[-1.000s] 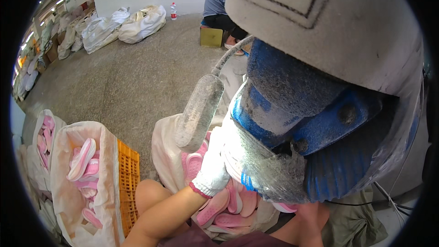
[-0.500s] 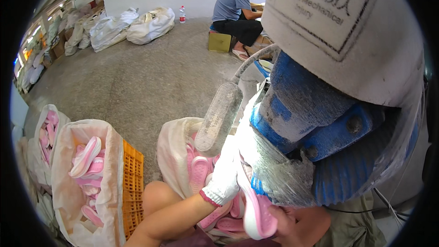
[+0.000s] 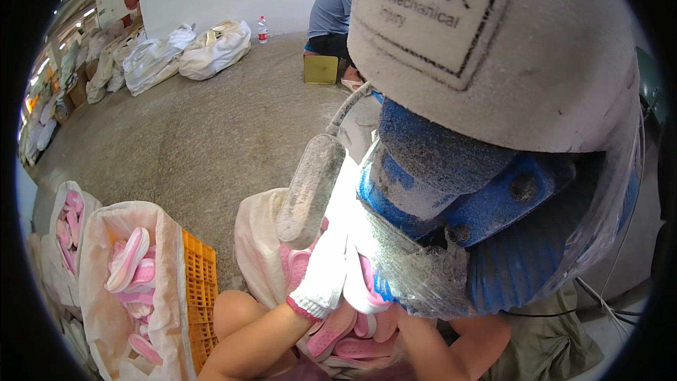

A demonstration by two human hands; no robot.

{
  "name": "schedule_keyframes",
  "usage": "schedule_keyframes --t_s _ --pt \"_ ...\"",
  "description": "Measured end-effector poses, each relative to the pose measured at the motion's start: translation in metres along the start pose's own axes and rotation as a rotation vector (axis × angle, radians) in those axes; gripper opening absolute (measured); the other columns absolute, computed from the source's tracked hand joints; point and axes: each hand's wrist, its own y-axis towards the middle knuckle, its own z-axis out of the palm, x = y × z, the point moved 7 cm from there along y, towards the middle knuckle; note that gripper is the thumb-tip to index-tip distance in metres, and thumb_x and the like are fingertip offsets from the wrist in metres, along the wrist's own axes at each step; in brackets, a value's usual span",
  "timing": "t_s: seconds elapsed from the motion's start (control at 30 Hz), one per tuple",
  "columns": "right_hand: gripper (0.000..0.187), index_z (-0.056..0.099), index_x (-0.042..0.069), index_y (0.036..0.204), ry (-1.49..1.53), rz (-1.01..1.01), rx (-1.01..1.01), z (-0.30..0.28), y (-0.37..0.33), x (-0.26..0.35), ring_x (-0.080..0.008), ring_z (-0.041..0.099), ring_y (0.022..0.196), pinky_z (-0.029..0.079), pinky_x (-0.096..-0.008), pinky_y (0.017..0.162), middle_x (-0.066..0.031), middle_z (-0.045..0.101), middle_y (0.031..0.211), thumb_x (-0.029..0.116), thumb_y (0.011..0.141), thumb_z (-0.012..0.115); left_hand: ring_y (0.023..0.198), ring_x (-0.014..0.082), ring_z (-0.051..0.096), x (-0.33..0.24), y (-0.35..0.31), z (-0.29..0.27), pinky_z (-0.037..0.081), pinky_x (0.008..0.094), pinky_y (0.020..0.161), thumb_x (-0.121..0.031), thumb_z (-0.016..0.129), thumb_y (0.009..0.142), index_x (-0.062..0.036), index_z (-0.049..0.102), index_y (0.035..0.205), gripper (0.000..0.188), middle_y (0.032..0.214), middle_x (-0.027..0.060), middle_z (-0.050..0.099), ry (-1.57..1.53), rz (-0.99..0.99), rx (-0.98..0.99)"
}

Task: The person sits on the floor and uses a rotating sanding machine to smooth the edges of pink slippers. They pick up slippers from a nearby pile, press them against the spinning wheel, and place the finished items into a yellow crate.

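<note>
A pink-and-white shoe sole [image 3: 364, 298] is held upright against the plastic-wrapped blue machine [image 3: 437, 204], under a bright light. My left hand [image 3: 323, 273], in a white glove with a red cuff, grips it from the left; glare washes out the fingers. My bare right hand [image 3: 405, 316] is at the sole's lower end, its fingers mostly hidden behind the machine. Below both hands, several pink soles [image 3: 335, 328] lie in a white sack [image 3: 255, 233] between my knees.
At left stands a yellow crate [image 3: 199, 296] beside a white-lined bin of soles [image 3: 134, 215]. A grey lamp-like bar [image 3: 310, 190] hangs close to my left hand. Farther off are white sacks [image 3: 215, 49], a bottle [image 3: 262, 30] and a seated person [image 3: 330, 10].
The sole has moved up and left, farther in against the machine. My right hand has gone with it and is now more hidden. The whole view has shifted slightly.
</note>
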Motion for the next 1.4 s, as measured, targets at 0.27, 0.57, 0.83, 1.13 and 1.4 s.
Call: schedule_keyframes --t_s 0.27,0.57,0.83,1.13,1.4 --pt "0.030 0.059 0.004 0.112 0.330 0.166 0.005 0.027 0.028 -0.034 -0.0242 0.062 0.096 0.050 -0.0414 0.088 -0.0129 0.062 0.115 0.022 0.088 0.057 0.106 0.0149 0.057 -0.011 0.001 0.023 0.049 0.0292 0.089 -0.018 0.043 0.101 -0.0049 0.045 0.132 0.034 0.120 0.0050 0.058 0.321 0.077 0.300" --pt "0.034 0.051 0.004 0.121 1.071 0.432 0.025 0.016 -0.094 0.009 -0.0301 0.060 0.102 0.050 -0.0494 0.089 -0.0154 0.058 0.120 0.019 0.091 0.053 0.102 0.0173 0.060 0.005 0.008 0.028 0.051 0.0288 0.091 -0.025 0.041 0.102 -0.0059 0.047 0.133 0.037 0.116 0.0070 0.060 0.311 0.045 0.289" --pt "0.047 0.042 -0.007 0.132 0.188 0.213 -0.065 -0.052 -0.161 0.020 -0.0236 0.054 0.115 0.043 -0.0348 0.098 -0.0141 0.055 0.125 0.001 0.089 0.058 0.108 0.0207 0.057 0.001 -0.015 0.010 0.049 0.0340 0.092 -0.025 0.039 0.103 -0.0049 0.041 0.137 0.040 0.126 0.0078 0.055 0.840 0.432 0.349" --pt "0.033 0.051 0.001 0.120 0.379 0.072 0.118 -0.010 -0.076 0.012 -0.0249 0.064 0.090 0.057 -0.0389 0.074 -0.0130 0.062 0.108 0.001 0.088 0.057 0.116 0.0183 0.051 -0.013 -0.004 0.038 0.042 0.0322 0.101 -0.016 0.041 0.102 -0.0024 0.040 0.138 0.038 0.130 0.0096 0.052 0.240 0.125 0.466" --pt "0.042 0.056 0.000 0.119 -0.633 -0.276 0.446 -0.026 0.007 -0.028 -0.0218 0.057 0.106 0.044 -0.0318 0.095 -0.0115 0.058 0.119 -0.002 0.079 0.070 0.119 0.0178 0.049 -0.028 0.050 0.040 0.037 0.0304 0.103 -0.026 0.039 0.104 -0.0054 0.039 0.141 0.043 0.135 0.0074 0.051 0.467 0.283 0.361"
